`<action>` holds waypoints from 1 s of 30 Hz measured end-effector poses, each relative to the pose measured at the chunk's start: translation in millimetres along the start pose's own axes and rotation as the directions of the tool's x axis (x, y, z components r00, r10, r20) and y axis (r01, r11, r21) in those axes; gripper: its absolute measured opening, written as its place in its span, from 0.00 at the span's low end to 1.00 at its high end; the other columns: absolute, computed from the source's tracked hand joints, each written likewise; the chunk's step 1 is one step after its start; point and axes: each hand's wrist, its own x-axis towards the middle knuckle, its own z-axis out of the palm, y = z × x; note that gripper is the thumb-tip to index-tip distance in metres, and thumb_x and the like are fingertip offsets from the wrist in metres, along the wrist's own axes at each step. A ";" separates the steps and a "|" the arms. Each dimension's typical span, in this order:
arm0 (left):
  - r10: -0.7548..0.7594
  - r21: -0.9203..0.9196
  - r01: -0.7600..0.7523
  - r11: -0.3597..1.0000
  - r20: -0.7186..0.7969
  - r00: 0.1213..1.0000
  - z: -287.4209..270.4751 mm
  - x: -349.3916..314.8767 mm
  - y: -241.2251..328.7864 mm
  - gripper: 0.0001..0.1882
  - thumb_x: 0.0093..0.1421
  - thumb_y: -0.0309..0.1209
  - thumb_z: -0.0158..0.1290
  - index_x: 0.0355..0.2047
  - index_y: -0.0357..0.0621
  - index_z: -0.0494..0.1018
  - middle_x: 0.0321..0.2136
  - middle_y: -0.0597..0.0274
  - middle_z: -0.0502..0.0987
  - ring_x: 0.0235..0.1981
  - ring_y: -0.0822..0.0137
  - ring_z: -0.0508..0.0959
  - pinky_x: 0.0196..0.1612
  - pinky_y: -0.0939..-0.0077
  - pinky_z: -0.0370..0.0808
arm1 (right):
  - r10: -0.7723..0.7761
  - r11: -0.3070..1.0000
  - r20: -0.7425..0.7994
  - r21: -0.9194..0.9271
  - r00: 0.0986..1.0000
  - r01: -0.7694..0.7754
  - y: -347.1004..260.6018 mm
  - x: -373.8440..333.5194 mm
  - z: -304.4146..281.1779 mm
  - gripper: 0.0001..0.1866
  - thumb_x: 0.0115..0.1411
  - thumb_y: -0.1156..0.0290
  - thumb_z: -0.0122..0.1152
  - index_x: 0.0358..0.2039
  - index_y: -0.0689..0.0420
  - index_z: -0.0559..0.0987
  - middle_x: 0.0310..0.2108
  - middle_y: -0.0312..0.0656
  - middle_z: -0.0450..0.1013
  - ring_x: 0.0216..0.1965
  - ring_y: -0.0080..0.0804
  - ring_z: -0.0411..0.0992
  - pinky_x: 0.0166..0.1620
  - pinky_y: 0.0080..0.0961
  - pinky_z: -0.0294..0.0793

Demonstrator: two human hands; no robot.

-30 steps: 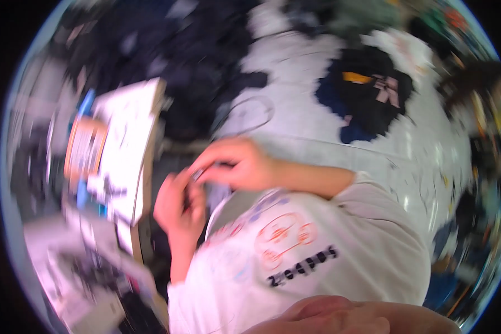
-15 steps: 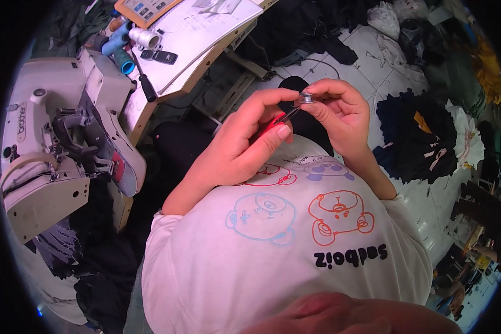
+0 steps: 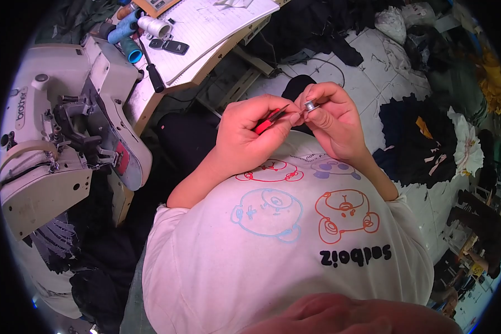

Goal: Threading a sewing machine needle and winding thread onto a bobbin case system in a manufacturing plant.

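While the left hand (image 3: pixel 251 124) grips a red-handled tool (image 3: pixel 268 122), the right hand (image 3: pixel 338 121) pinches a metal bobbin (image 3: pixel 310 106).
The bobbin sits just right of the left hand; tiled floor (image 3: pixel 367 64) spreads beyond the right, a tabletop's edge (image 3: pixel 220 58) beyond the left.

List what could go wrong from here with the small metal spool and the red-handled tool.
The small metal spool, pinched in the right grip, might slip out and drop. The red-handled tool in the left grip has its dark tip pointing toward the right grip, so a nick seems possible.
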 end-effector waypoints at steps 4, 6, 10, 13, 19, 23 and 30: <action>-0.057 -0.130 0.052 0.990 -0.035 0.998 -0.2 -4.3 5.4 0.04 0.62 0.19 0.55 0.37 0.33 0.77 0.28 0.61 0.81 0.30 0.78 0.79 0.35 0.83 0.75 | 0.062 0.989 0.046 0.130 0.997 -0.068 2.3 0.1 1.0 0.11 0.66 0.81 0.57 0.48 0.60 0.72 0.43 0.43 0.73 0.42 0.31 0.75 0.48 0.30 0.76; -0.109 -0.203 0.097 0.974 -0.046 0.993 -1.3 -5.7 8.9 0.03 0.63 0.19 0.54 0.36 0.33 0.76 0.28 0.60 0.81 0.30 0.77 0.78 0.35 0.83 0.74 | 0.078 0.992 0.045 0.095 0.996 -0.082 1.7 0.3 3.4 0.11 0.66 0.80 0.57 0.48 0.60 0.72 0.44 0.44 0.72 0.42 0.31 0.75 0.48 0.30 0.76; -0.035 -0.188 0.033 0.982 -0.007 0.999 -3.1 -3.6 10.5 0.04 0.63 0.18 0.52 0.37 0.32 0.74 0.29 0.59 0.79 0.27 0.77 0.77 0.33 0.82 0.74 | 0.106 0.994 0.043 -0.014 0.993 -0.106 -1.6 0.3 7.6 0.10 0.67 0.78 0.57 0.48 0.59 0.71 0.47 0.46 0.70 0.42 0.32 0.74 0.49 0.32 0.76; -0.023 -0.244 0.028 0.969 0.024 0.999 -2.8 -2.6 8.5 0.03 0.63 0.17 0.50 0.36 0.33 0.72 0.29 0.58 0.78 0.28 0.76 0.76 0.35 0.81 0.74 | 0.115 0.990 0.056 0.075 0.992 -0.119 -3.2 -0.4 7.1 0.09 0.67 0.76 0.58 0.47 0.59 0.71 0.46 0.45 0.69 0.41 0.32 0.74 0.48 0.33 0.75; -0.102 -0.419 0.121 0.900 0.068 0.992 -0.7 -7.9 3.0 0.02 0.63 0.17 0.48 0.34 0.35 0.70 0.32 0.61 0.76 0.31 0.78 0.74 0.36 0.82 0.73 | 0.153 0.924 0.179 0.322 0.972 -0.205 2.7 -3.2 4.7 0.09 0.70 0.70 0.54 0.48 0.57 0.69 0.38 0.40 0.67 0.37 0.32 0.73 0.46 0.32 0.75; -0.149 -0.428 0.152 0.891 0.041 0.988 0.6 -7.1 -4.5 0.02 0.62 0.18 0.50 0.34 0.36 0.71 0.30 0.66 0.73 0.28 0.81 0.69 0.32 0.85 0.67 | 0.174 0.829 0.290 0.473 0.941 -0.299 5.0 -2.0 4.1 0.10 0.72 0.67 0.51 0.49 0.55 0.68 0.34 0.41 0.70 0.37 0.35 0.74 0.45 0.34 0.75; -0.054 -0.043 0.056 0.998 0.028 0.998 -1.3 -7.2 -5.4 0.04 0.58 0.18 0.50 0.33 0.38 0.72 0.29 0.68 0.72 0.27 0.81 0.67 0.31 0.85 0.65 | 0.278 0.815 0.119 0.496 0.953 -0.300 0.1 -2.4 -1.4 0.10 0.71 0.68 0.50 0.50 0.56 0.68 0.37 0.47 0.75 0.36 0.37 0.77 0.39 0.34 0.79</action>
